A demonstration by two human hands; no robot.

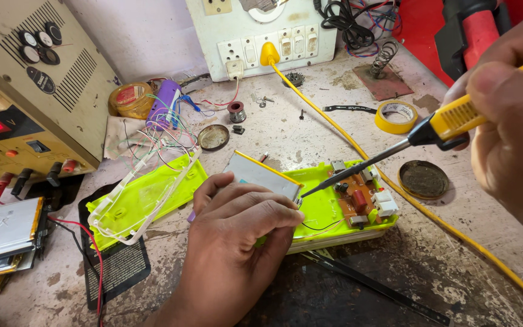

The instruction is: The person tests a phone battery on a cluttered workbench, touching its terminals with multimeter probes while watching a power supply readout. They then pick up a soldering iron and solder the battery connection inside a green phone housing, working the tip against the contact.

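The left hand's fingers (255, 203) rest on a flat battery pack (260, 174) lying in an open device shell (325, 209) on the table (455, 266). Right of the fingers, a soldering iron (394, 148) slants down from the right hand (509, 115), its tip just beside them. Left lies a shell cover (143, 200); behind, a tape roll (396, 116); farther left, a power supply (25, 97).

I see a yellow iron (455, 118) with a black collar, its yellow cord (358, 148) crossing the stained grey counter (455, 266). The case (325, 209) is lime green, its board (358, 200) orange-brown, the cell (261, 174) silver edged yellow. The tape (396, 117) is yellow, the supply (25, 91) beige with red digits.
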